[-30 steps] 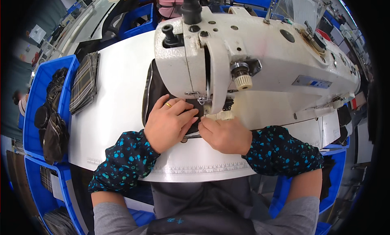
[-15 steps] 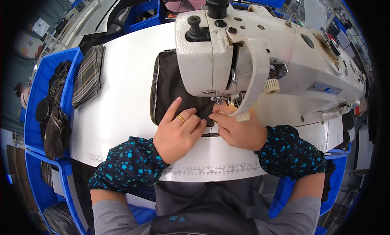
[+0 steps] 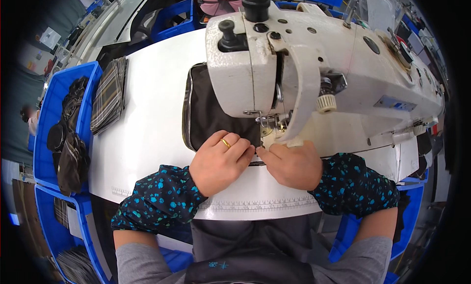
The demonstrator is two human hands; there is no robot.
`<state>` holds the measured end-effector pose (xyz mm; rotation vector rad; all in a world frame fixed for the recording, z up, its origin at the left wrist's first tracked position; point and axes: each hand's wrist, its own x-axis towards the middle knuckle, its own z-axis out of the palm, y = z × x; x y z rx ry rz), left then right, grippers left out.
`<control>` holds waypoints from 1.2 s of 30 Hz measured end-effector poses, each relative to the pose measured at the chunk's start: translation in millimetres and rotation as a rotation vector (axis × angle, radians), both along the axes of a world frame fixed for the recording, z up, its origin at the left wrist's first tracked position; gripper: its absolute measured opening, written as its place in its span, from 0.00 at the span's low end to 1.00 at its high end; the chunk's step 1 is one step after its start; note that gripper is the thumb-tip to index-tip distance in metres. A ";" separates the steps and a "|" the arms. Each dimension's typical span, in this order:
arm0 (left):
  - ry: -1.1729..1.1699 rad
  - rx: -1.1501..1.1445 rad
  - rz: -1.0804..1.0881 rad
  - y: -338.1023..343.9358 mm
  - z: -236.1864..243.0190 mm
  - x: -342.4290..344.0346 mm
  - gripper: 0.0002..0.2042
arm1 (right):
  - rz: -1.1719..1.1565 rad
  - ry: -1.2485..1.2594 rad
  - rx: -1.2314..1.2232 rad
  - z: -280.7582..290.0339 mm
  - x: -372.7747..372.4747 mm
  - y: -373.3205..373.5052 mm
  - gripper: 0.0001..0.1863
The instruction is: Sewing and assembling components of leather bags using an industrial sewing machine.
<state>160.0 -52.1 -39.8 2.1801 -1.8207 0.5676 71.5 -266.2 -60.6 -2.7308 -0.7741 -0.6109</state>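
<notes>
A dark brown fabric piece [image 3: 202, 109] with a metal zipper along its curved left edge lies flat, partly beneath the head of a white sewing machine [image 3: 235, 73]. My left hand [image 3: 218, 163], a gold ring on one finger, is closed with its fingertips pinching the fabric's near edge. Close to its thumb, my right hand [image 3: 294, 167] is closed too, thumb and index finger at the same edge. Both pinches sit just in front of the presser foot [image 3: 266, 123]. What lies under my curled fingers is hidden.
A stack of plaid fabric pieces [image 3: 110, 95] lies at the left, beside a blue bin [image 3: 41, 159] of dark pouches. Another blue bin [image 3: 49, 225] stands below it. A printed ruler strip [image 3: 265, 205] runs along the white table's front edge.
My left index finger, stretched over the fabric before, has curled in to the near edge. The right fingers have come down from the presser foot, and the fingertips of both hands are closer together.
</notes>
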 end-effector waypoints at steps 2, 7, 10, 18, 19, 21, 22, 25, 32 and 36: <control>-0.008 -0.015 0.008 -2.1 0.2 0.5 0.11 | -0.009 -0.006 0.034 -0.9 0.9 0.8 0.09; -0.027 -0.027 0.036 -8.3 -0.6 11.3 0.12 | -0.075 0.000 -0.029 -7.0 7.6 -1.7 0.13; 0.014 0.052 0.078 -11.8 -2.1 19.1 0.12 | -0.096 0.011 0.027 -8.4 10.2 -2.2 0.09; 0.025 0.100 0.231 -13.7 -10.2 33.0 0.13 | -0.110 0.027 -0.006 -10.4 10.1 -2.7 0.01; 0.028 0.101 0.224 -13.3 -10.5 33.6 0.13 | -0.101 0.040 0.022 -11.6 10.4 -3.0 0.01; 0.036 0.078 0.229 -14.3 -10.0 34.2 0.13 | -0.099 0.010 0.006 -13.4 12.4 -3.4 0.02; 0.078 0.083 0.236 -15.0 -9.0 34.3 0.13 | -0.086 0.028 0.034 -13.6 13.2 -3.5 0.02; 0.085 0.054 0.298 -15.6 -4.3 28.4 0.14 | -0.073 0.040 0.072 -9.7 16.6 -3.7 0.05; 0.294 -0.110 0.372 23.5 6.9 -53.9 0.23 | -0.126 0.924 1.069 4.3 12.8 -2.2 0.14; 0.446 -0.226 0.157 11.3 5.4 -130.4 0.24 | 0.036 0.944 1.142 -0.2 6.6 5.3 0.13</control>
